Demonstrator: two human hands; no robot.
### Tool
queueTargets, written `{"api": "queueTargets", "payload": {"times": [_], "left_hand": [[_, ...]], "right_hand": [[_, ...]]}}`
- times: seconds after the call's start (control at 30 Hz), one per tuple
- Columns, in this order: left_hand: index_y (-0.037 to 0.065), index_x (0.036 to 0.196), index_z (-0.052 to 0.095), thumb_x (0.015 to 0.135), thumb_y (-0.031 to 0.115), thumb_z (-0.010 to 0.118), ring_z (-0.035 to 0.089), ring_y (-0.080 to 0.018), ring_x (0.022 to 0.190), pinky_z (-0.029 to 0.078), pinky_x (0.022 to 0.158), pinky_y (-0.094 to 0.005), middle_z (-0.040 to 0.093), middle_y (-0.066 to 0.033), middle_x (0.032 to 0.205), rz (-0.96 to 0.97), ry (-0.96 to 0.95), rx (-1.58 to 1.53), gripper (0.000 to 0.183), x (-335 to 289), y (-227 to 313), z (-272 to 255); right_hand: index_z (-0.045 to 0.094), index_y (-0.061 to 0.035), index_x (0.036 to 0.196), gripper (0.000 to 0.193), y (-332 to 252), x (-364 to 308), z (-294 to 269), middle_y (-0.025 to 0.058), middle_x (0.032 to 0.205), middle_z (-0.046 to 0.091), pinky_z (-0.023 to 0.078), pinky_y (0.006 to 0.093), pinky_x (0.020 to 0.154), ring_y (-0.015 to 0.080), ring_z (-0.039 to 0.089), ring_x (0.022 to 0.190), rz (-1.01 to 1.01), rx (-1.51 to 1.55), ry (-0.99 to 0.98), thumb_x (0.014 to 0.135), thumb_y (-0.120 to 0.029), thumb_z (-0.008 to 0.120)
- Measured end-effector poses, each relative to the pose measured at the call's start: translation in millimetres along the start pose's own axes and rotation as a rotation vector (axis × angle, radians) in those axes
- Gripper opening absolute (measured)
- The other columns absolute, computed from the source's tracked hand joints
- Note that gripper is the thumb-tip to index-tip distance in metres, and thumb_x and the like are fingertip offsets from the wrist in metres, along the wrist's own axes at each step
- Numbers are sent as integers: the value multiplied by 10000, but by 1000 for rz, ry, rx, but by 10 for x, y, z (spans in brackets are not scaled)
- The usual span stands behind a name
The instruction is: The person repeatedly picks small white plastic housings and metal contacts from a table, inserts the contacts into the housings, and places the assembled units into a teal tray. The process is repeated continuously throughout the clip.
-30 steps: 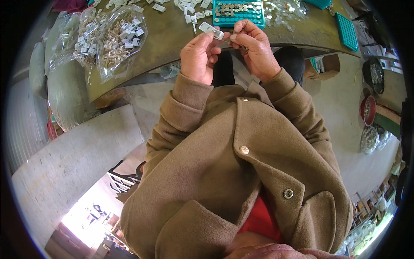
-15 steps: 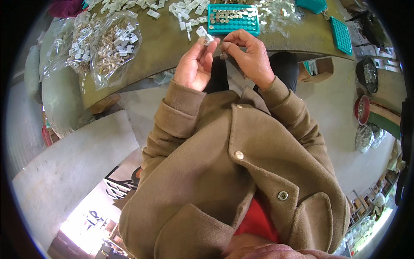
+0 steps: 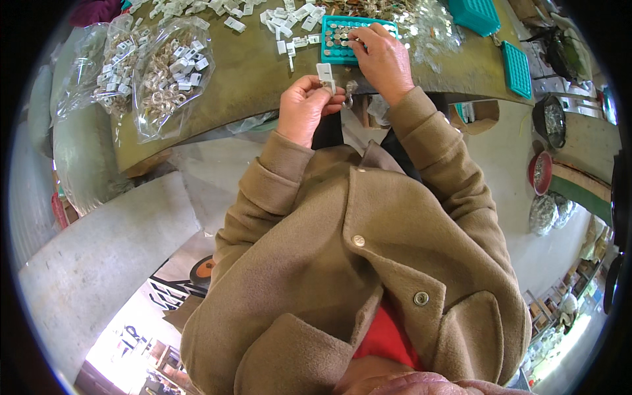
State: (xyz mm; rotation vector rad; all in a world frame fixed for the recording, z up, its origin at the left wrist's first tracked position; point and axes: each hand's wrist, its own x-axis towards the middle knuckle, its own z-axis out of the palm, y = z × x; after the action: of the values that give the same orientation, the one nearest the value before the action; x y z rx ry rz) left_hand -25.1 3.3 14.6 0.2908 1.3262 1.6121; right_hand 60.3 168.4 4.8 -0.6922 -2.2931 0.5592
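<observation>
White plastic, flat and oblong, the small part stands upright, pinched in the left hand at the desk's near edge. The right hand, narrowed, bends over a teal tray of silvery discs; whether it grips one, I cannot tell. A clear bag lies toward the near left corner.

A workshop, its table bearing loose white parts, bagged pieces and a teal tray.
</observation>
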Motion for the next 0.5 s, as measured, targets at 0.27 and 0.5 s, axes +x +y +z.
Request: {"api": "queueTargets", "payload": {"times": [0.27,0.5], "left_hand": [[-34,1013,627,922,64,596,682,-148,803,574,709,-257,694,-130,960,-91,-17,-40,138,49,-12,-31],[-20,1110,611,952,114,582,687,-141,921,578,723,-216,693,-119,1049,-117,6,-125,210,95,79,-73]], "right_hand": [[640,-101,915,81,-37,-5,-13,100,863,622,505,432,671,333,623,780,-19,-44,-94,864,-161,619],[683,-89,959,140,-66,33,18,127,846,647,511,418,703,344,633,803,-3,39,-85,852,-162,631]]}}
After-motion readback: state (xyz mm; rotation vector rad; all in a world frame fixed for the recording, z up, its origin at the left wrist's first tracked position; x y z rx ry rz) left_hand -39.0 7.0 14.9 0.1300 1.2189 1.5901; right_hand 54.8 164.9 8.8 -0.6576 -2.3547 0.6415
